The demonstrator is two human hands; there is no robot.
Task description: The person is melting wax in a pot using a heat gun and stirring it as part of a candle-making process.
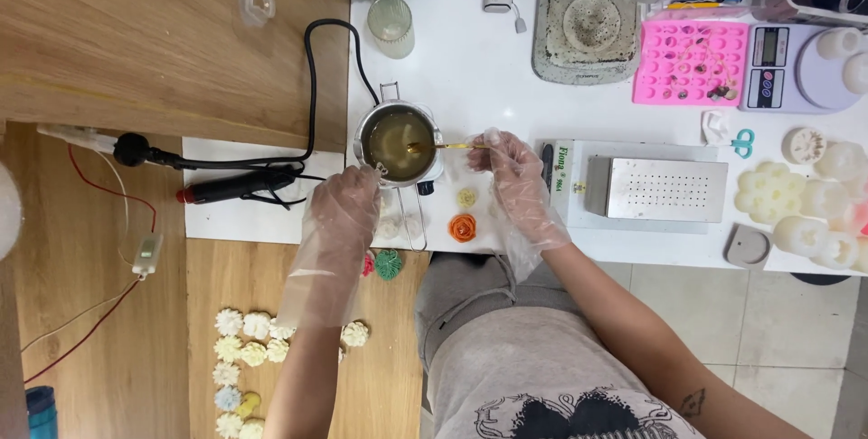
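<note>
A small metal pot (398, 142) of yellowish melted liquid sits on the white table (479, 68). My left hand (346, 199), in a clear plastic glove, grips the pot's rim and handle at its lower left. My right hand (508, 160), also gloved, holds a thin gold spoon (445, 146) whose tip dips into the liquid. Below the spoon lie a pale yellow flower shape (467, 197) and an orange rose shape (462, 227).
Black cable and plug (237, 184) run left of the pot. A metal perforated box (665, 188), pink mould (692, 61), digital scale (796, 66), small scissors (742, 141) and white flower candles (800, 204) fill the right. Several pastel flowers (242, 358) and a green one (388, 264) lie on the wooden surface.
</note>
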